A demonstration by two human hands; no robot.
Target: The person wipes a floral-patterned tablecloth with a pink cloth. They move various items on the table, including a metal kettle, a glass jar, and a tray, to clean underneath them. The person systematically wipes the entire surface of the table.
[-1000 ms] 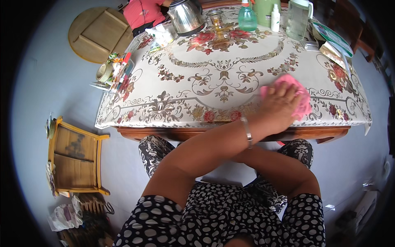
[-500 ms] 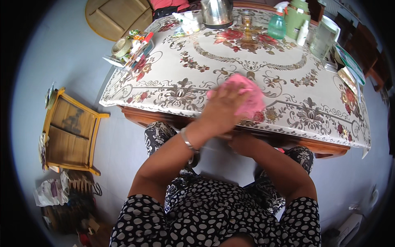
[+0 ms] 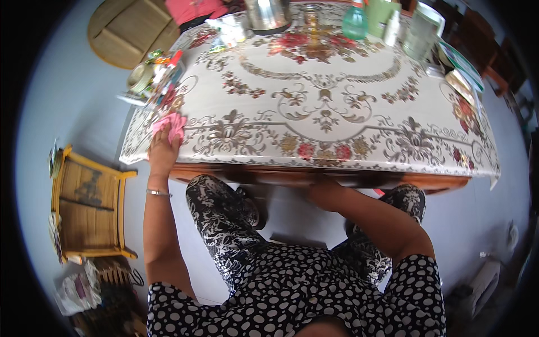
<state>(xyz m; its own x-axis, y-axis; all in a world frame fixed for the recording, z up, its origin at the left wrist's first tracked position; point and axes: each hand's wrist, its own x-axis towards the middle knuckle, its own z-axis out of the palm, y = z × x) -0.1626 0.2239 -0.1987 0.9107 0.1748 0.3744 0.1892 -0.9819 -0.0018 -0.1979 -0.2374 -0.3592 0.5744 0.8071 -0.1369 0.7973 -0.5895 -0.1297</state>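
Observation:
My left hand (image 3: 162,150) presses a crumpled pink cloth (image 3: 171,127) onto the table's near left corner, its fingers lying over the cloth. A shiny tablecloth with floral patterns (image 3: 241,105) covers the table. My right hand (image 3: 325,194) is by the wooden front edge (image 3: 269,174) of the table, near my knees. Its fingers are blurred and partly lost against the dark wood, so I cannot make out whether they hold anything.
Beyond the cloth stands a cluster of small items with a tape roll (image 3: 140,77). Along the far side are a metal kettle (image 3: 268,14), a green spray bottle (image 3: 355,22) and a clear pitcher (image 3: 421,35). A wooden chair (image 3: 92,202) is on the left.
My left hand has swept the pink cloth from the table's near middle to its left corner. My right hand stays by the front edge. The view has shifted slightly.

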